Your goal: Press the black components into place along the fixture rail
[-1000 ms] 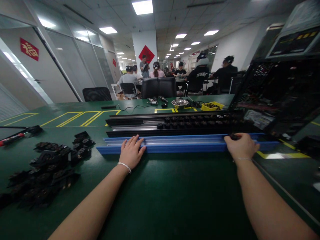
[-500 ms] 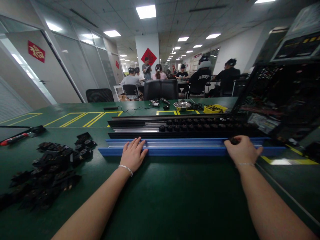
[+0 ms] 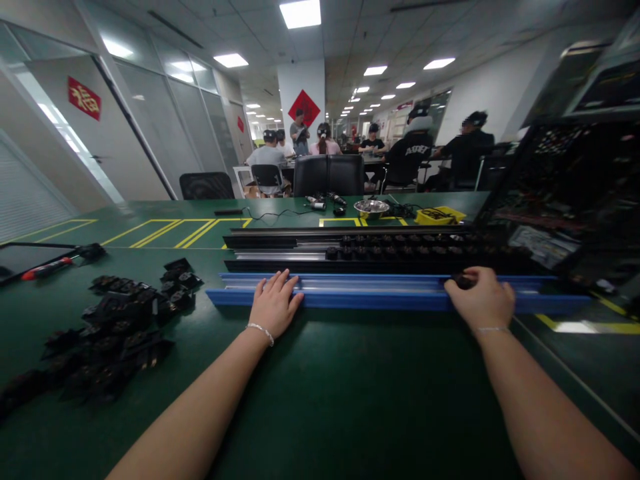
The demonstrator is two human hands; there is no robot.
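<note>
A long blue rail (image 3: 370,300) with a channel along its length lies crosswise on the green table. My left hand (image 3: 274,305) rests on its left part, fingers stretched out and holding nothing. Toward the rail's right end, my right hand (image 3: 481,299) has its fingers closed on a small black part (image 3: 463,281) at the channel. The fingers cover much of that part. Just behind lie black rails (image 3: 280,265), with a row of small black parts (image 3: 395,251) set along them. To the left is a loose pile of black parts (image 3: 125,320).
A red-handled tool (image 3: 47,268) lies at the left. Farther back are a metal bowl (image 3: 371,208), a yellow tray (image 3: 439,216) and cables. A dark rack (image 3: 565,180) stands at the right. Several people sit beyond the black chairs (image 3: 327,175).
My right hand has slid a little to the left along the blue rail with the black part. My left hand stays on the rail. The whole view has shifted slightly.
</note>
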